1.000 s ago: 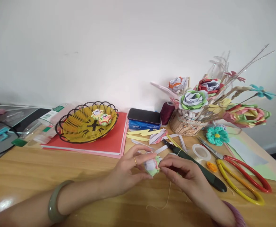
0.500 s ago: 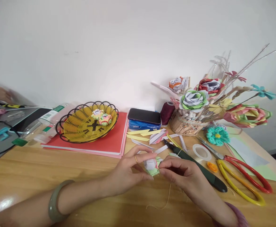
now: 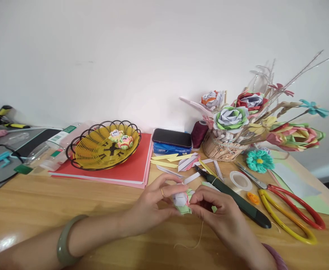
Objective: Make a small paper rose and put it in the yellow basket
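Both of my hands meet over the wooden table (image 3: 40, 210) on a small folded paper flower (image 3: 182, 200) of white, pink and green paper. My left hand (image 3: 153, 204), with a ring and a green bangle on the wrist, pinches the flower from the left. My right hand (image 3: 217, 213) pinches it from the right with curled fingers. A pale thread (image 3: 198, 236) trails from under my right hand across the table. Loose folded paper strips (image 3: 181, 161) lie just beyond my hands.
A yellow wire basket (image 3: 105, 148) with two small paper flowers sits on a red book (image 3: 136, 165). A phone (image 3: 172, 137), thread spool (image 3: 199, 133), flower bouquet basket (image 3: 223, 148), tape roll (image 3: 239, 181), dark snips (image 3: 237, 202) and red-yellow scissors (image 3: 288, 213) lie to the right. Tools and a bottle lie at left.
My fingers have shifted on the paper flower, turning it slightly. Another person's hand seen at the far left half a second ago is gone.
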`<state>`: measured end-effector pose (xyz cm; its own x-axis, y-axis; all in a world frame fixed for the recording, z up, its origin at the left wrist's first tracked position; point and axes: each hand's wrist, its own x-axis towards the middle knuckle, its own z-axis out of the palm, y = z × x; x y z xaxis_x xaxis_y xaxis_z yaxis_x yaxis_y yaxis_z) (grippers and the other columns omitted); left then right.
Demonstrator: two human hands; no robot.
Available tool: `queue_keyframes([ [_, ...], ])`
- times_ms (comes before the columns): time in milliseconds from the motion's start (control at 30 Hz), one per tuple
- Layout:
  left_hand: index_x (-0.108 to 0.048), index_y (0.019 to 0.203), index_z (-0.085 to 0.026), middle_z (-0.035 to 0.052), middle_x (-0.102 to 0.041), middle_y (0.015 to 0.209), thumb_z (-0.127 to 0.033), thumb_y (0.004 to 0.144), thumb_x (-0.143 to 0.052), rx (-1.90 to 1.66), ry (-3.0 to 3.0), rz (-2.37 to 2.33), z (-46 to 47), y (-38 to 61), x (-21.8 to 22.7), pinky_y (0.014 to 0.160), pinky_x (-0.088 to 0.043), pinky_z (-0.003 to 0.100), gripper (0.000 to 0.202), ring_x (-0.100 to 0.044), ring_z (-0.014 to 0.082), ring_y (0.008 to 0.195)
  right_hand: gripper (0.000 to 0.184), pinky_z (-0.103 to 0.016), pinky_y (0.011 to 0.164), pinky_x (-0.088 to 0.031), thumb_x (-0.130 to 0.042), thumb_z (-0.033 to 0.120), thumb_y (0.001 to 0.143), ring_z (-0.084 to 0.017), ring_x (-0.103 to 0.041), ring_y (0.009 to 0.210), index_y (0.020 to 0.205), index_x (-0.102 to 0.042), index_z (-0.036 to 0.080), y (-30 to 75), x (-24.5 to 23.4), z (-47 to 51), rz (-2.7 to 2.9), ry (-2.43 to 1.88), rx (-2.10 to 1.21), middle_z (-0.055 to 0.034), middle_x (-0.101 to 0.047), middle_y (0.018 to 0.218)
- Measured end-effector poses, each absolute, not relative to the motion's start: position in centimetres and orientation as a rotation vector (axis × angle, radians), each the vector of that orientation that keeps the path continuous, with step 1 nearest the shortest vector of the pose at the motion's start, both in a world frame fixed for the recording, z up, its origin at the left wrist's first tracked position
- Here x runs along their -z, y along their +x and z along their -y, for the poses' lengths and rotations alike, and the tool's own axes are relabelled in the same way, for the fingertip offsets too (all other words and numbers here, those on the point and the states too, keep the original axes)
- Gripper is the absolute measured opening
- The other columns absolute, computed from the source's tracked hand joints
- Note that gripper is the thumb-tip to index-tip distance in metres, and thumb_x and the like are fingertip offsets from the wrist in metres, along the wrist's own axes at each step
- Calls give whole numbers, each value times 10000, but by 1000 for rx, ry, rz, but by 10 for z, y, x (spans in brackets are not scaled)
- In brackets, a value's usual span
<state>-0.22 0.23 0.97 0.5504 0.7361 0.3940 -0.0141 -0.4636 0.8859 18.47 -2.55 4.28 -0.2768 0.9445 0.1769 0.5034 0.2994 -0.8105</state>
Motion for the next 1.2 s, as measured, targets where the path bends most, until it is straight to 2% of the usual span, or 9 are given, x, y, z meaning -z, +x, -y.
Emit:
queue_keyframes([
  [133, -521, 1177, -369, 40, -456, 1166, -70, 748, -606, -1029, 1859, -607, -3, -3, -10, 788, -532, 261, 530, -501, 168, 1078, 143, -222, 554, -417, -554, 267, 840, -124, -543, 617, 752, -649, 206, 187, -47, 26, 1949, -1207, -893, -4, -612, 700],
  [233, -522, 1174, -370, 39, -453, 1167, -53, 755, -588, -1039, 1853, -599, -4, -4, -9, 779, -532, 248, 529, -508, 155, 1063, 135, -211, 587, -429, -542, 237, 851, -122, -556, 655, 781, -656, 215, 188, -49, 26, 1976, -1170, -913, -3, -628, 738],
  [433, -540, 1160, -329, 55, -470, 1169, -103, 761, -600, -1016, 1915, -622, -3, -3, -10, 803, -537, 298, 462, -532, 168, 1037, 150, -203, 559, -407, -548, 194, 836, -108, -531, 601, 705, -620, 194, 188, -49, 25, 1994, -1223, -885, 14, -600, 663],
  [600, -514, 1184, -354, 49, -455, 1172, -45, 747, -593, -1038, 1965, -573, -4, -3, -10, 850, -518, 328, 541, -533, 171, 1043, 164, -208, 521, -384, -576, 219, 814, -107, -515, 560, 659, -621, 188, 187, -48, 25, 1970, -1233, -901, 15, -594, 619],
  [1033, -534, 1163, -344, 43, -468, 1159, -42, 733, -600, -1039, 1935, -576, -3, -3, -11, 856, -510, 330, 529, -550, 164, 1007, 236, -220, 457, -327, -636, 299, 752, -103, -438, 497, 568, -557, 175, 180, -42, 25, 1873, -1335, -933, 23, -524, 544],
  [1200, -557, 1136, -338, 40, -472, 1150, -75, 735, -614, -1037, 1842, -598, -2, -2, -12, 796, -533, 294, 482, -540, 162, 1011, 201, -226, 514, -380, -586, 278, 809, -119, -499, 562, 634, -601, 180, 183, -47, 25, 1897, -1252, -933, 6, -567, 614],
])
